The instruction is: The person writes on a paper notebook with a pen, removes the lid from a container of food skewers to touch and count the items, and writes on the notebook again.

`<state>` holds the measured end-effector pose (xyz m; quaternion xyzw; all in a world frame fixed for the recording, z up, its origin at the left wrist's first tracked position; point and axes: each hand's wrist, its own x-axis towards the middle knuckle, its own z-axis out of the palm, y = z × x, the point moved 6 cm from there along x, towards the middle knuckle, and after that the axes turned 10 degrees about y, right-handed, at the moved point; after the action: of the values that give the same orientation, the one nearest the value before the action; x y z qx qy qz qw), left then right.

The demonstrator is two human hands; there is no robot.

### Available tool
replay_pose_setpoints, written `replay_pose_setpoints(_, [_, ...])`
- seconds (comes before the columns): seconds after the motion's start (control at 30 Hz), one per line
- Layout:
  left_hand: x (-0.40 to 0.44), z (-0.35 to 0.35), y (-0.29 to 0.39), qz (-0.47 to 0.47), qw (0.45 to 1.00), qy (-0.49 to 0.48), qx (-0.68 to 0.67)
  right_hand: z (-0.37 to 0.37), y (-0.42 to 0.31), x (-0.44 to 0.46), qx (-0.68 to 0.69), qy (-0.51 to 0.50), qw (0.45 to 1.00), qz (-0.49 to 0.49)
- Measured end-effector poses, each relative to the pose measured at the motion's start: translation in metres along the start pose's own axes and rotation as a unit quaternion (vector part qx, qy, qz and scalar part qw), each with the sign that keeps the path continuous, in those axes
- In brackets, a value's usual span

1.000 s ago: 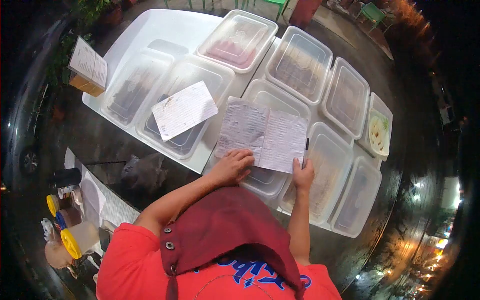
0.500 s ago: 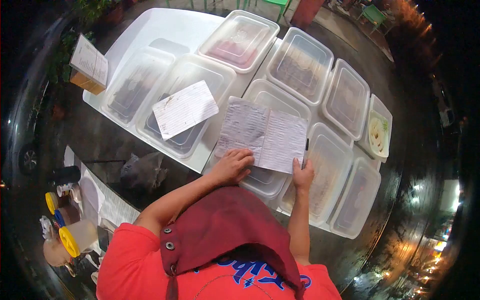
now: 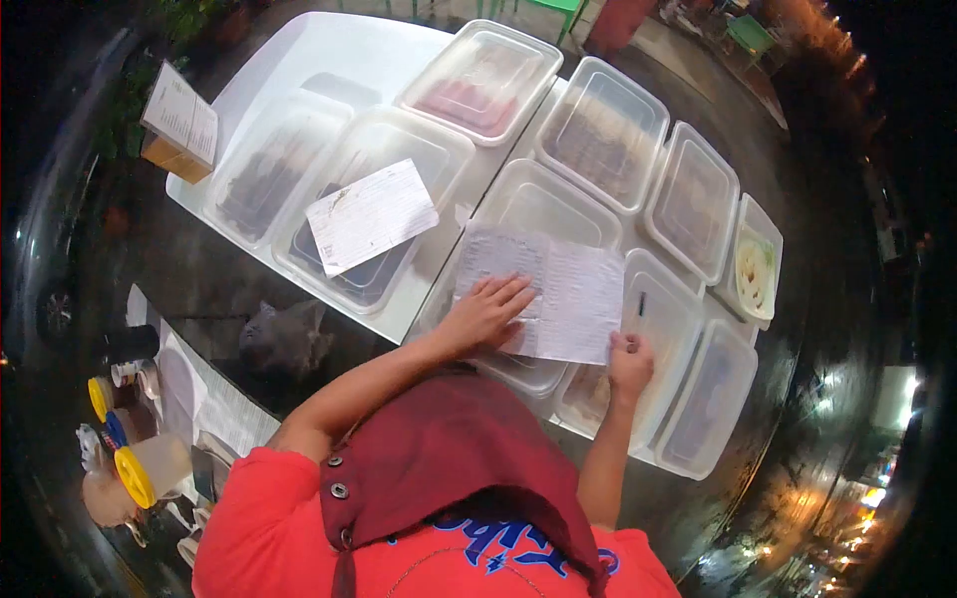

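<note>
A notebook (image 3: 573,299) with lined, handwritten pages lies spread over the lids of plastic food containers. My left hand (image 3: 490,314) rests flat on its left page, fingers stretched out. At the lower right corner of the notebook, my right hand (image 3: 630,363) is closed on the page edge. Just above that hand is a short dark pen-like stick (image 3: 641,304); whether the hand holds it I cannot tell. Left of the notebook, a loose lined sheet with writing (image 3: 372,217) lies on a lidded container (image 3: 439,149).
Several lidded containers, one with pink contents (image 3: 469,105), cover much of the white table (image 3: 259,60). A printed card stand (image 3: 181,120) is on its left end. Yellow-lidded jars (image 3: 150,473) and papers (image 3: 234,414) are at lower left. Wet pavement (image 3: 797,379) surrounds the table.
The notebook has shifted right and slightly toward me, with my right hand moving along. My left hand has slid up and right onto the page. The dark stick has also moved right.
</note>
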<state>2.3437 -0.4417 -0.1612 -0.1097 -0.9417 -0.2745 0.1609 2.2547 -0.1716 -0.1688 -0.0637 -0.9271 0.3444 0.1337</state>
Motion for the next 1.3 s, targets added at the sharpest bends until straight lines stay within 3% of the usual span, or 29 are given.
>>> replay_pose_setpoints(0.07, [0.010, 0.006, -0.003, 0.009, 0.998, 0.013, 0.056, -0.009, -0.007, 0.008, 0.053, 0.060, 0.997, -0.015])
replay_pose_setpoints(0.1, [0.013, 0.014, -0.008, 0.008, 0.998, 0.013, 0.065, 0.002, -0.007, 0.010, 0.172, 0.025, 0.984, 0.040])
replay_pose_setpoints(0.17, [0.012, 0.022, -0.011, -0.007, 0.997, -0.015, 0.077, 0.035, -0.028, 0.007, 0.397, -0.042, 0.904, 0.149])
replay_pose_setpoints(0.23, [0.007, 0.026, -0.012, -0.036, 0.993, -0.067, 0.090, 0.058, -0.071, 0.002, 0.485, -0.101, 0.853, 0.163])
replay_pose_setpoints(0.27, [0.007, 0.025, -0.011, -0.036, 0.994, -0.063, 0.082, 0.074, -0.089, 0.003, 0.480, -0.127, 0.864, 0.082])
replay_pose_setpoints(0.3, [0.003, 0.024, -0.011, -0.038, 0.995, -0.062, 0.074, 0.084, -0.103, 0.000, 0.404, -0.179, 0.895, 0.064])
replay_pose_setpoints(0.33, [-0.001, 0.024, -0.009, -0.041, 0.995, -0.061, 0.064, 0.108, -0.098, 0.000, 0.323, -0.254, 0.904, 0.119])
replay_pose_setpoints(0.37, [-0.003, 0.023, -0.009, -0.042, 0.995, -0.061, 0.064, 0.119, -0.109, 0.000, 0.311, -0.258, 0.908, 0.110])
replay_pose_setpoints(0.4, [-0.002, 0.021, -0.009, -0.042, 0.995, -0.059, 0.065, 0.145, -0.111, 0.003, 0.431, -0.261, 0.859, 0.091])
replay_pose_setpoints(0.5, [-0.003, 0.022, -0.013, -0.062, 0.995, -0.027, 0.067, 0.140, -0.132, 0.001, 0.307, -0.203, 0.929, -0.018])
replay_pose_setpoints(0.6, [-0.005, 0.019, -0.015, -0.079, 0.995, -0.022, 0.056, 0.157, -0.117, -0.003, 0.306, -0.195, 0.927, -0.091])
replay_pose_setpoints(0.63, [-0.005, 0.020, -0.015, -0.081, 0.995, -0.027, 0.049, 0.154, -0.117, -0.008, 0.348, -0.191, 0.918, -0.001])
replay_pose_setpoints(0.73, [-0.005, 0.023, -0.016, -0.089, 0.994, -0.025, 0.063, 0.155, -0.112, -0.006, 0.337, -0.170, 0.926, -0.029])
replay_pose_setpoints(0.93, [-0.005, 0.023, -0.017, -0.105, 0.991, -0.033, 0.071, 0.149, -0.124, -0.009, 0.238, -0.156, 0.947, -0.150])
replay_pose_setpoints(1.13, [-0.005, 0.025, -0.019, -0.105, 0.990, -0.053, 0.077, 0.129, -0.147, -0.017, 0.309, -0.103, 0.909, -0.260])
replay_pose_setpoints(1.23, [-0.005, 0.025, -0.018, -0.104, 0.990, -0.051, 0.082, 0.146, -0.132, -0.015, 0.279, -0.151, 0.935, -0.158])
replay_pose_setpoints(1.3, [-0.004, 0.025, -0.018, -0.103, 0.990, -0.047, 0.080, 0.147, -0.130, -0.014, 0.265, -0.149, 0.939, -0.161])
